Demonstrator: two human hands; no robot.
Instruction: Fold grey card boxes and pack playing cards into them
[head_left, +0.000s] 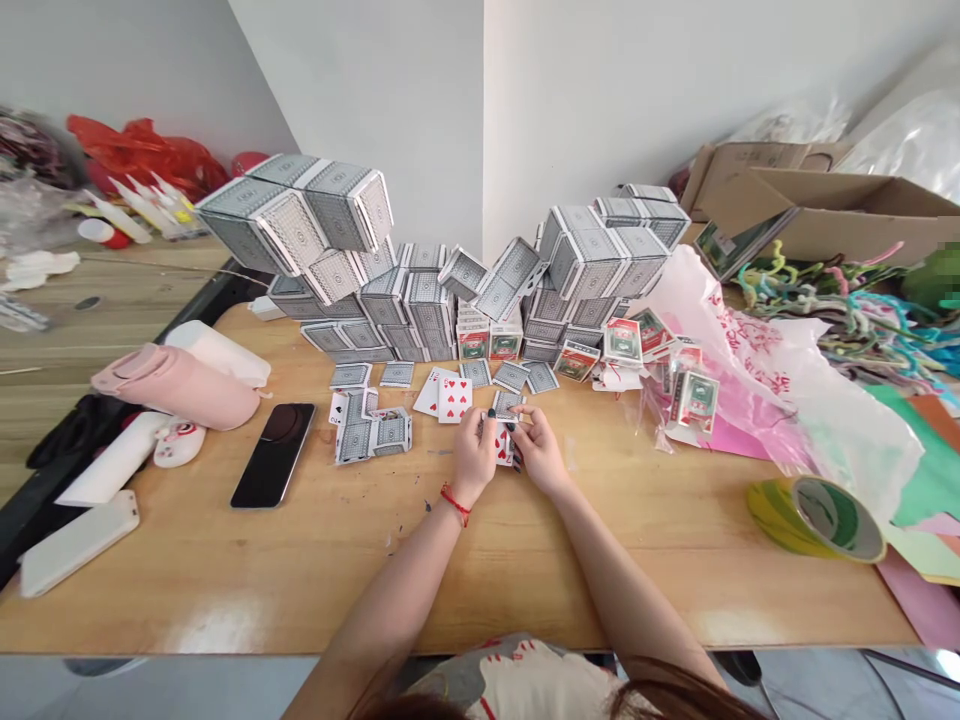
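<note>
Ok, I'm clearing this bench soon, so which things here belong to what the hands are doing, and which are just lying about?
Belonging: the left hand and right hand, the playing cards between them, the folded card blocks behind, the wrapped card packs.
Lying about: the black smartphone, the roll of yellow-green tape, the cardboard box, the tangled pipe cleaners.

**Six of hearts (454, 399) legible on the table**

The six of hearts lies face up, its red pips countable. Left of it, a playing card (337, 408) shows what looks like a small "2" in its corner. To its right, red characters on the pink-and-white plastic bag (739, 340) and the print on the green-labelled card boxes (694, 400) are too small to read.
</note>
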